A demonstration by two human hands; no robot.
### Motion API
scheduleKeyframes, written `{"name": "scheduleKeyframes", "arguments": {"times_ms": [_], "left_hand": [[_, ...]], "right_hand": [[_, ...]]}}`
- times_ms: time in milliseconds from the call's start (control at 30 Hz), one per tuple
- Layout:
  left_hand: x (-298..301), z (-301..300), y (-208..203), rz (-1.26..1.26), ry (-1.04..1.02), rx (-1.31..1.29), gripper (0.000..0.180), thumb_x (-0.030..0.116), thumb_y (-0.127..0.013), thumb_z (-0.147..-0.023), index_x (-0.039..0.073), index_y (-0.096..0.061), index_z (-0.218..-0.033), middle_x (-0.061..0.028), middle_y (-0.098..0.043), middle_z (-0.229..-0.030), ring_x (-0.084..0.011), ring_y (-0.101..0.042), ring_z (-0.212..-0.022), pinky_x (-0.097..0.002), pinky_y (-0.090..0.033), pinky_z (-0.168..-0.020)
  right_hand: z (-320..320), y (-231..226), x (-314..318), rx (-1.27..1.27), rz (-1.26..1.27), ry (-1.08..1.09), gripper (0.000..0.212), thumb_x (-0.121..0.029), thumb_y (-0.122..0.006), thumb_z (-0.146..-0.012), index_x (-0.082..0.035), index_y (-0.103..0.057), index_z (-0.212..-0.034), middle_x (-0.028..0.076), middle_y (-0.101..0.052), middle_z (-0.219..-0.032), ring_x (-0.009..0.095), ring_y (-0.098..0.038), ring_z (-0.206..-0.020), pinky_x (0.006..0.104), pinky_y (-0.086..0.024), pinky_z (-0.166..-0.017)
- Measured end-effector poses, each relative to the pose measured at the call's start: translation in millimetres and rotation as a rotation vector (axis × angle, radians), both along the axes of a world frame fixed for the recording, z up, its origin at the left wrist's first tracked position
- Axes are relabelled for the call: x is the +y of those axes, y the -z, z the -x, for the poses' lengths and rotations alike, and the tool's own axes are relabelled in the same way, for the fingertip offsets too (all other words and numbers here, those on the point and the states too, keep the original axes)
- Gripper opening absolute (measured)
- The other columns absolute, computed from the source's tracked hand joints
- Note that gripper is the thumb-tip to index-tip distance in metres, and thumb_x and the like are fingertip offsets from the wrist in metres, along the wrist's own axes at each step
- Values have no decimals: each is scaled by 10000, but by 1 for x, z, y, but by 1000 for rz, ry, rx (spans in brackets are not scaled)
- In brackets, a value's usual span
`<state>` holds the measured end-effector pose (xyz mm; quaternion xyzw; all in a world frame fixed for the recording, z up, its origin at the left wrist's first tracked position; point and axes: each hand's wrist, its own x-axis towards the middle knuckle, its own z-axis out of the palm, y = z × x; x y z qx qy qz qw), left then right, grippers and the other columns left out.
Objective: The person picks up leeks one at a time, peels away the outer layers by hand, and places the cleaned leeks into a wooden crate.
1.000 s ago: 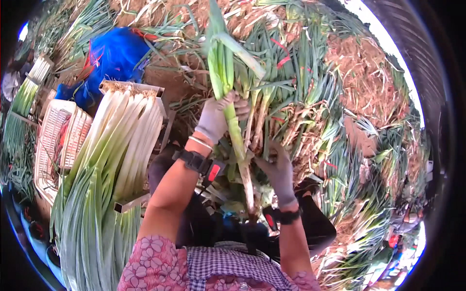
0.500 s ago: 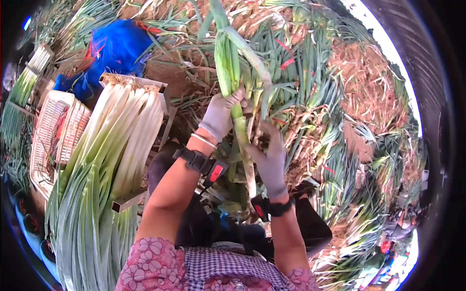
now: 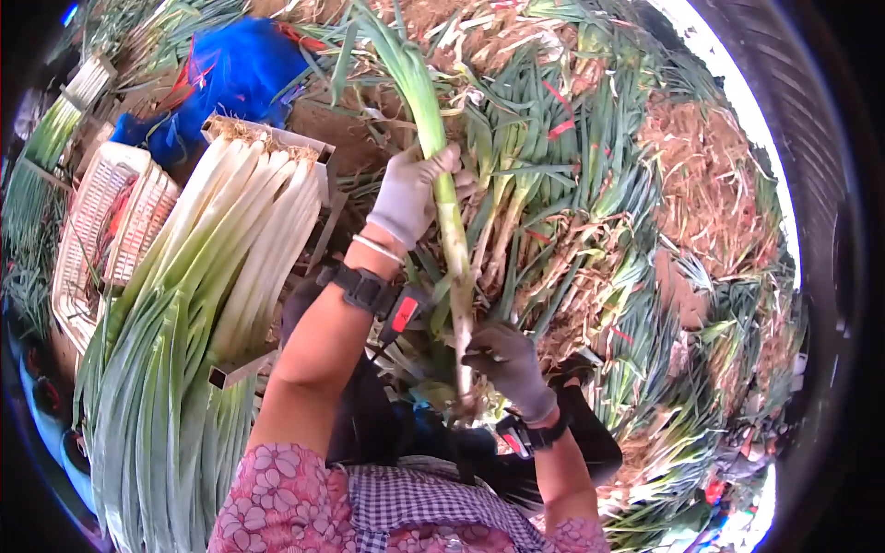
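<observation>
A long green onion (image 3: 453,240) slants upright in front of me, its leaves at the far end and its roots towards my lap. Wrapped round its middle, where green turns pale, is my gloved left hand (image 3: 406,198). My gloved right hand (image 3: 513,367) is lower down, fingers curled against the white stalk just above the roots; its fingertips are partly hidden. To my left, a thick bundle of green onions (image 3: 198,267) lies in a metal frame (image 3: 247,370), white ends far and leaves towards me.
Beyond the bundle stand a woven pale basket (image 3: 83,235) and a blue mesh heap (image 3: 241,69). Heaped green onions (image 3: 599,175) cover the ground ahead and right, with loose peelings (image 3: 710,175) farther right. Another bundle (image 3: 69,115) is at the far left.
My right hand has moved down the stalk towards the roots, its fingers closing in. The drooping leaf beside the green onion's top is gone from there. My left hand still grips the stalk.
</observation>
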<state>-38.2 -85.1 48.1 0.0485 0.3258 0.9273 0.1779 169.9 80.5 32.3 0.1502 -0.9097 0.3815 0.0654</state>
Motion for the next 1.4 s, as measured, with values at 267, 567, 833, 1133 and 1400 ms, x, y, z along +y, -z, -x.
{"name": "scheduleKeyframes", "arguments": {"times_ms": [267, 567, 833, 1133, 1400], "left_hand": [[20, -24, 0, -66, 49, 23, 268, 225, -678, -883, 17, -536, -973, -88, -609, -826, -247, -643, -785, -381, -547, -738], [16, -19, -8, 130, -47, -93, 303, 248, -693, -874, -2, -553, -973, -56, -569, -812, -219, -654, -743, -368, -587, -665], [21, -23, 8, -139, 162, 11, 325, 168, -628, -913, -38, -490, -1124, -117, -604, -1006, -275, -660, -880, -404, -565, -801], [26, -25, 10, 417, -71, 105, 296, 18, -677, -839, -50, -550, -1097, -71, -655, -886, -206, -662, -818, -327, -558, -685], [18, -19, -15, 264, -214, 119, 238, 64, -705, -833, -14, -582, -1020, -62, -634, -837, -142, -599, -646, -280, -504, -572]], "right_hand": [[76, -42, -38, 253, -6, 375, 341, -123, -774, -716, -79, -617, -1015, 117, -588, -992, 317, -606, -833, 387, -497, -710], [47, -19, -34, 106, 176, 320, 172, -70, -747, -719, -60, -611, -823, 110, -581, -841, 263, -601, -747, 385, -490, -698], [71, -15, -25, -178, 696, 416, 409, -27, -729, -724, -36, -563, -1098, 114, -587, -933, 236, -588, -863, 319, -477, -792], [82, -11, -31, 228, 35, 438, 163, -51, -679, -766, -53, -605, -911, 134, -595, -873, 317, -592, -845, 392, -479, -733], [42, -30, -34, 91, 67, 283, 262, -132, -748, -724, -92, -626, -952, 120, -596, -915, 318, -603, -819, 400, -508, -726]]}}
